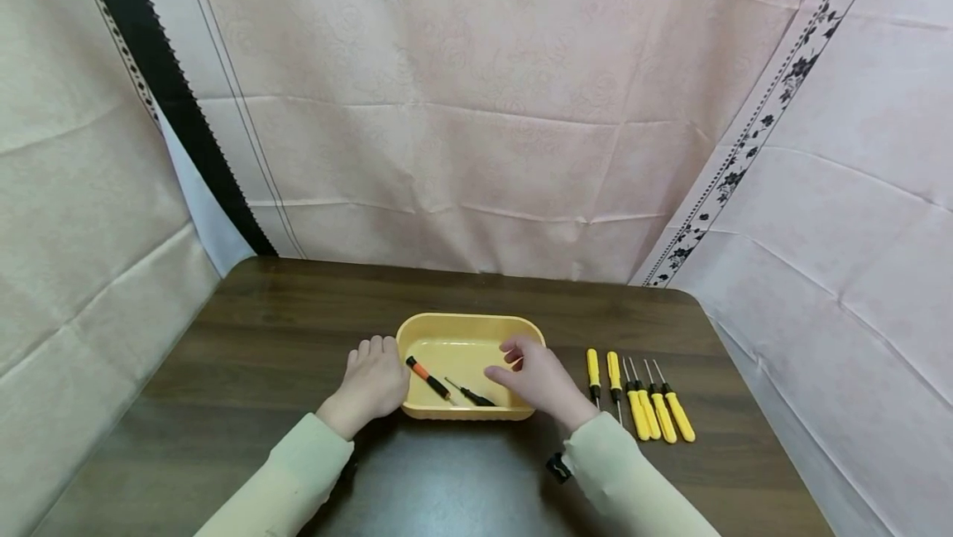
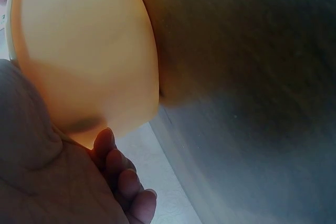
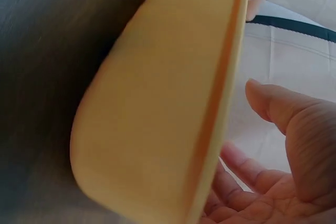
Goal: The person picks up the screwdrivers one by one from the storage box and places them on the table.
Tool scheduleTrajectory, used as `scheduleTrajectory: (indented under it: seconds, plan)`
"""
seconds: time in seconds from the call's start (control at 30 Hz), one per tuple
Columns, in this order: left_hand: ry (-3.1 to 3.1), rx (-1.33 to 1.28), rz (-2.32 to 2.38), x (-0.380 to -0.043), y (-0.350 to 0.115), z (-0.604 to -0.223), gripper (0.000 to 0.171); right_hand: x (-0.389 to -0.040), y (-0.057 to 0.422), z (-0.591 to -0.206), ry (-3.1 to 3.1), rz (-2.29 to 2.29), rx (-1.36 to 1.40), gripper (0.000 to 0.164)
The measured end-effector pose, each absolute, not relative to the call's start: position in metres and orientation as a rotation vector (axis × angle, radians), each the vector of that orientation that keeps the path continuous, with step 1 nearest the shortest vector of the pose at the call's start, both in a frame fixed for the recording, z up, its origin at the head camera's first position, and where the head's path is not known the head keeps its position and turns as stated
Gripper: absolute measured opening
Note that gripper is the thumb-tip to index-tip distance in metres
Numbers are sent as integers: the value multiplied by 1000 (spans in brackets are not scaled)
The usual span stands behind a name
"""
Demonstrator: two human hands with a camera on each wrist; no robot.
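Note:
A shallow yellow tray stands on the wooden table in the head view. Inside lie an orange-and-black screwdriver and a small black-handled screwdriver. My left hand is at the tray's left end, palm down and overlapping the rim. In the left wrist view, its loosely bent fingers show beside the tray's outer wall. Over the tray's right end hovers my right hand, thumb and fingers spread apart, nothing between them. The right wrist view shows that thumb beyond the rim.
Several yellow-handled screwdrivers lie side by side right of the tray, close to my right forearm. The dark wooden table ends at a back edge, with pale cloth curtains behind and at both sides.

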State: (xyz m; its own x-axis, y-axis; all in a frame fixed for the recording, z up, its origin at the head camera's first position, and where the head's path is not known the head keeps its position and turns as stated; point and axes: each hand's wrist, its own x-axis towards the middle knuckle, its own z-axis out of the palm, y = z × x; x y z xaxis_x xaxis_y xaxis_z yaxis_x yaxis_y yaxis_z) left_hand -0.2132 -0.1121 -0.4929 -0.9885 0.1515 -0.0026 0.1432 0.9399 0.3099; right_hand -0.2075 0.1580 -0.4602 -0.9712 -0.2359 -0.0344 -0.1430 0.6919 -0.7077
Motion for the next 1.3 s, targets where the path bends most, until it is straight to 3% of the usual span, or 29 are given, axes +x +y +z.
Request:
scheduleTrajectory:
  seconds: [0.2, 0.83, 1.3]
  plan:
    - [3069, 238, 493, -212, -112, -492, 30, -212, 146, -471, 2720, -1117, -328, 51]
    - [3084, 259, 488, -214, -113, -495, 24, -221, 134, -483, 2597, -1036, -323, 19]
    - [3078, 258, 485, -214, -113, -494, 23, -218, 123, -484, 2686, -922, -344, 13]
